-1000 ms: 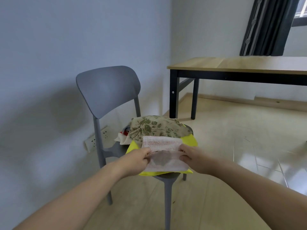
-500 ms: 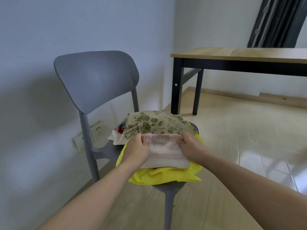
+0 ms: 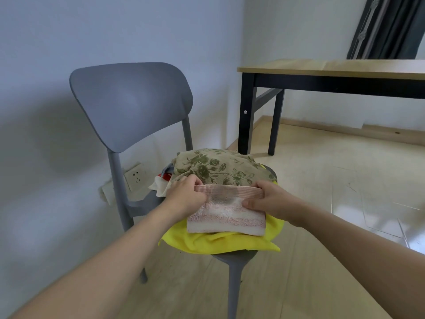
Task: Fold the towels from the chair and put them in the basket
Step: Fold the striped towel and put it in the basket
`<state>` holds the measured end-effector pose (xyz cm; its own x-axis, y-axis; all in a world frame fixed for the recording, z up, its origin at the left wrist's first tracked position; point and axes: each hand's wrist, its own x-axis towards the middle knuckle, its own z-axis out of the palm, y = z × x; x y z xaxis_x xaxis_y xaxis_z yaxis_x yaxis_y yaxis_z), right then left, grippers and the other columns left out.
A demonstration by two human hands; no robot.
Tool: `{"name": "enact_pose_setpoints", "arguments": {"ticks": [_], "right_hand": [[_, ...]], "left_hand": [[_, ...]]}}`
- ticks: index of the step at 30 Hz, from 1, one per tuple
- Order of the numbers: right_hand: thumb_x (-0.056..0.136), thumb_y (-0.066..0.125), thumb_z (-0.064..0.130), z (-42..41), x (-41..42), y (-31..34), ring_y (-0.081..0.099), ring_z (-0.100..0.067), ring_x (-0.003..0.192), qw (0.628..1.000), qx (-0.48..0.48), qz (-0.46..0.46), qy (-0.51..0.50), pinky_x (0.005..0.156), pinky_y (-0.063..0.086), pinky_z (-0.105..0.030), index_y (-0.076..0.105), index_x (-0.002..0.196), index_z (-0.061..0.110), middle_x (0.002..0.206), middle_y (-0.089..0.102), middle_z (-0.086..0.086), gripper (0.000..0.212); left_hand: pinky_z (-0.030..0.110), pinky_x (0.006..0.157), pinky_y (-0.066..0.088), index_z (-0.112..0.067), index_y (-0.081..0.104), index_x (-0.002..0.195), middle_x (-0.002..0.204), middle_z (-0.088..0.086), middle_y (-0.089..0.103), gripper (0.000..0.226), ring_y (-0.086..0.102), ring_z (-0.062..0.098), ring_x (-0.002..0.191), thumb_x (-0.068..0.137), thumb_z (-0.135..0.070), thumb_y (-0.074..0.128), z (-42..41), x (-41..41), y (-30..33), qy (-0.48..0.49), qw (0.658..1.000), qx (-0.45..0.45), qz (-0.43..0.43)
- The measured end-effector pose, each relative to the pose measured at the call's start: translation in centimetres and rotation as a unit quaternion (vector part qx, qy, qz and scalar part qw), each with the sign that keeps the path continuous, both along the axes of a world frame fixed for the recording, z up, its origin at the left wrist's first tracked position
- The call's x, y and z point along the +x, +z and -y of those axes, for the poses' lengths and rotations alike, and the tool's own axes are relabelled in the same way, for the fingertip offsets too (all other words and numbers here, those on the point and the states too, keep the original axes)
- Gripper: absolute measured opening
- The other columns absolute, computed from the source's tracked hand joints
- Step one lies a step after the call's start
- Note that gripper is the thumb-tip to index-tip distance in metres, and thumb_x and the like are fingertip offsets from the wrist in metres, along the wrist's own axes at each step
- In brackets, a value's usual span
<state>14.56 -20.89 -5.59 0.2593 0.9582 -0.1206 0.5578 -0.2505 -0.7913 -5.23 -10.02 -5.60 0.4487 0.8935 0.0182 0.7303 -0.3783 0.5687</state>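
A folded pink towel (image 3: 226,216) lies on a yellow towel (image 3: 220,242) on the seat of the grey chair (image 3: 131,100). My left hand (image 3: 186,195) pinches its far left corner and my right hand (image 3: 268,199) pinches its far right corner, holding the top edge raised. Behind it lies a crumpled beige towel with green flowers (image 3: 216,168). A white and red cloth (image 3: 161,183) peeks out at the left of the pile. No basket is in view.
A wooden table with black legs (image 3: 322,70) stands at the back right. A dark curtain (image 3: 386,26) hangs behind it. A wall socket (image 3: 135,176) sits low on the wall behind the chair. Light wooden floor surrounds the chair.
The view has come closer to the chair. Both hands have carried the pink towel's near edge up and away, doubling it over on the yellow towel.
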Motion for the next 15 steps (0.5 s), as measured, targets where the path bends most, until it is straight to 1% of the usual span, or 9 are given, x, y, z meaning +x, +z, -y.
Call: {"name": "enact_pose_setpoints", "arguments": {"ticks": [2,4,6,7,9,10,12,13,15], "right_hand": [[0.085,0.07,0.022,0.4,-0.2,0.5,0.055,-0.017,0.084,0.996,0.026,-0.081,-0.018,0.074,0.047,-0.031,0.054,0.089,0.018,0.092,0.058,-0.002,0.017],[0.088,0.065,0.017,0.7,-0.5,0.8,0.056,-0.021,0.085,0.979,0.066,-0.186,-0.056,0.076,0.05,-0.038,0.052,0.089,0.017,0.094,0.058,-0.008,0.013],[0.093,0.059,0.017,0.9,-1.2,1.3,0.059,-0.024,0.089,0.958,0.096,-0.256,-0.092,0.08,0.053,-0.041,0.053,0.095,0.018,0.102,0.06,-0.01,0.007],[0.095,0.055,0.018,1.0,-1.6,1.4,0.059,-0.023,0.089,0.951,0.107,-0.269,-0.11,0.08,0.053,-0.04,0.053,0.099,0.02,0.105,0.06,-0.009,0.005],[0.099,0.047,0.021,0.9,-2.3,1.7,0.057,-0.021,0.085,0.95,0.122,-0.247,-0.148,0.075,0.051,-0.037,0.052,0.106,0.024,0.105,0.059,-0.007,0.009],[0.099,0.044,0.022,1.0,-2.7,2.0,0.055,-0.021,0.083,0.95,0.129,-0.231,-0.164,0.072,0.049,-0.036,0.052,0.108,0.025,0.102,0.059,-0.006,0.012],[0.1,0.041,0.021,1.2,-3.2,2.9,0.051,-0.019,0.078,0.95,0.147,-0.21,-0.18,0.067,0.045,-0.033,0.052,0.111,0.025,0.095,0.058,-0.004,0.016],[0.1,0.04,0.022,1.4,-3.3,3.4,0.05,-0.018,0.076,0.949,0.152,-0.206,-0.185,0.064,0.045,-0.031,0.051,0.113,0.024,0.093,0.057,-0.003,0.017],[0.099,0.043,0.029,1.8,-3.0,4.3,0.055,-0.018,0.078,0.942,0.144,-0.224,-0.204,0.066,0.049,-0.031,0.049,0.12,0.02,0.095,0.058,-0.002,0.024]], "left_hand": [[0.036,0.078,0.047,-0.023,0.052,0.098,0.092,-0.005,0.054,0.015,0.053,0.019,0.089,0.086,-0.022,0.06,0.4,-0.4,0.8,-0.022,0.999,-0.018,0.032],[0.028,0.064,0.044,-0.018,0.052,0.104,0.095,0.0,0.057,0.014,0.052,0.015,0.079,0.091,-0.015,0.056,1.0,-0.5,1.5,-0.011,0.989,-0.062,0.132],[0.03,0.073,0.047,-0.017,0.053,0.103,0.103,0.005,0.059,0.013,0.056,0.017,0.087,0.093,-0.01,0.055,1.7,-0.3,2.0,0.024,0.958,-0.117,0.262],[0.031,0.077,0.047,-0.016,0.055,0.101,0.103,0.005,0.06,0.01,0.056,0.018,0.09,0.094,-0.01,0.055,2.1,-0.2,2.2,0.042,0.943,-0.139,0.3],[0.031,0.08,0.045,-0.014,0.056,0.104,0.101,0.001,0.06,0.01,0.056,0.014,0.09,0.096,-0.02,0.055,3.2,0.1,2.4,0.069,0.927,-0.189,0.318],[0.033,0.084,0.046,-0.013,0.057,0.105,0.102,0.001,0.061,0.018,0.057,0.015,0.091,0.096,-0.028,0.055,3.7,0.3,2.3,0.078,0.919,-0.224,0.314],[0.042,0.092,0.05,-0.014,0.055,0.112,0.109,0.004,0.064,0.038,0.062,0.024,0.097,0.092,-0.046,0.055,4.6,0.6,2.1,0.092,0.905,-0.28,0.307],[0.047,0.092,0.051,-0.015,0.053,0.114,0.11,0.005,0.064,0.044,0.063,0.028,0.099,0.09,-0.052,0.054,5.0,0.6,2.3,0.099,0.903,-0.281,0.309],[0.047,0.091,0.052,-0.017,0.053,0.114,0.109,0.003,0.063,0.044,0.062,0.026,0.099,0.091,-0.054,0.05,5.3,1.0,2.7,0.098,0.912,-0.226,0.329]]}}
